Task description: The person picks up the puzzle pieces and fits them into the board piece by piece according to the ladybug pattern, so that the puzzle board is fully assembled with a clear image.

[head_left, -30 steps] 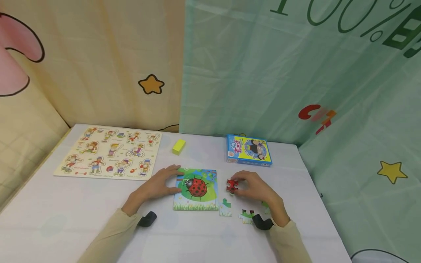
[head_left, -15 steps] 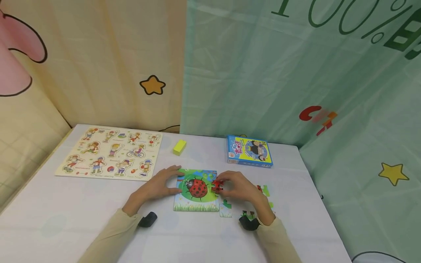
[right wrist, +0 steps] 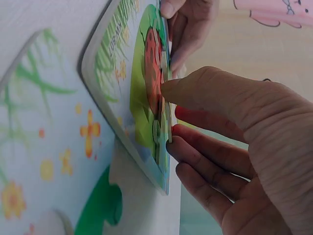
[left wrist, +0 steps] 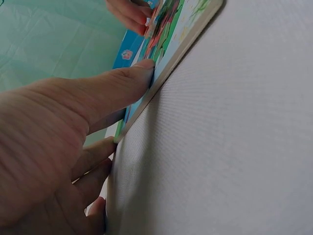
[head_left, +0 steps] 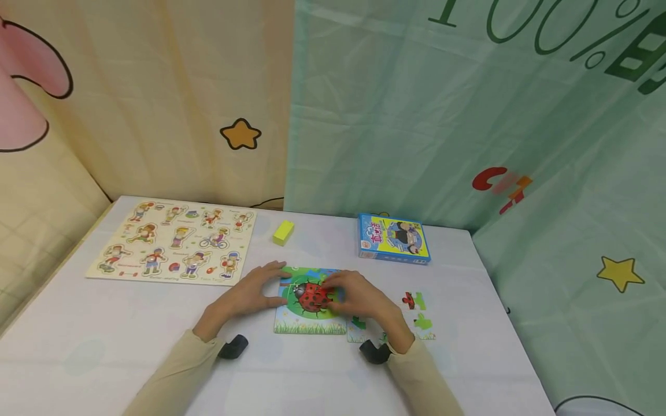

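A square ladybug jigsaw board point(head_left: 307, 328) lies on the white table. At its left edge, my left hand point(head_left: 255, 289) rests with the thumb point(left wrist: 132, 81) on the board's surface and the fingertips by the far corner. Over the ladybug's right side, my right hand point(head_left: 356, 294) pinches a red jigsaw piece point(head_left: 326, 293) between thumb and fingers. The fingers largely cover this piece, so I cannot tell whether it lies flat. A loose white-and-green piece point(head_left: 356, 334) lies against the board's lower right side.
Further loose pieces lie to the right, among them a red-and-green one point(head_left: 419, 300) and a green one point(head_left: 424, 323); the right wrist partly hides others. Behind stand a blue-and-yellow box point(head_left: 393, 238), a yellow block point(head_left: 283, 232) and a large figure puzzle board point(head_left: 171, 245).
My right hand has carried the red piece leftward from beside the board to above the ladybug, uncovering loose pieces on the right. The left hand has stayed at the board's edge.
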The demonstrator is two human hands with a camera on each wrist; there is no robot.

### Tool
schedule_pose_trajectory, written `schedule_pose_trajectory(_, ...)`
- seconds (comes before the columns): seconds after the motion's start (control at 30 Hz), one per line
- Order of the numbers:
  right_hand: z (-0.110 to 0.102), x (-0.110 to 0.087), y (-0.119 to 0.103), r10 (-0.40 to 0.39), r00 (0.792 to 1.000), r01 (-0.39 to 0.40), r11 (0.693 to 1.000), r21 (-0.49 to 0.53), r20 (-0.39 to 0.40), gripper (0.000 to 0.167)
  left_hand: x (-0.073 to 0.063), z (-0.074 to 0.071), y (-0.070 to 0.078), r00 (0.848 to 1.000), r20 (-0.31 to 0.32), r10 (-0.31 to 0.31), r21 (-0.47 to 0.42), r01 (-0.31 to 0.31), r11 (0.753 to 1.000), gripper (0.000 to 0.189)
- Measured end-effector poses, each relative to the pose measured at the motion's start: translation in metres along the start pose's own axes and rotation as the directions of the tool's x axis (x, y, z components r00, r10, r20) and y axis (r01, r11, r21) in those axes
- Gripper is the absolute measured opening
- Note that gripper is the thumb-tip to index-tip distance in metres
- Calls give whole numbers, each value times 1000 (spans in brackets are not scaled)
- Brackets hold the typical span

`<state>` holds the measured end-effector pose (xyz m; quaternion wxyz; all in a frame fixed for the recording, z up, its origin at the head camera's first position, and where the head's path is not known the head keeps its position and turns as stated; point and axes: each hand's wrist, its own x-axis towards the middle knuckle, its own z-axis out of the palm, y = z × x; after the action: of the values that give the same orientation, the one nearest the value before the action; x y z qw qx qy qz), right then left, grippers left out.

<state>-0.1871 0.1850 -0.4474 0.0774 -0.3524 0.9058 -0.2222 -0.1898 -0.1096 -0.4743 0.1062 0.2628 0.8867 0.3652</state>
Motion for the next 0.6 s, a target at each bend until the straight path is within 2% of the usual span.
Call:
schedule_pose_trajectory(0.2, 5, 10, -7, -22, 1000, 23, 999, -46, 12, 33, 0, 0, -1, 1000, 1, -6, 0, 6, 1000, 58)
schedule_pose_trajectory(0.6, 10, 16, -21, 28, 999, -23, 993, -119, 39, 34, 1, 2, -5, 1000, -1, -11, -6, 11, 1000, 58)
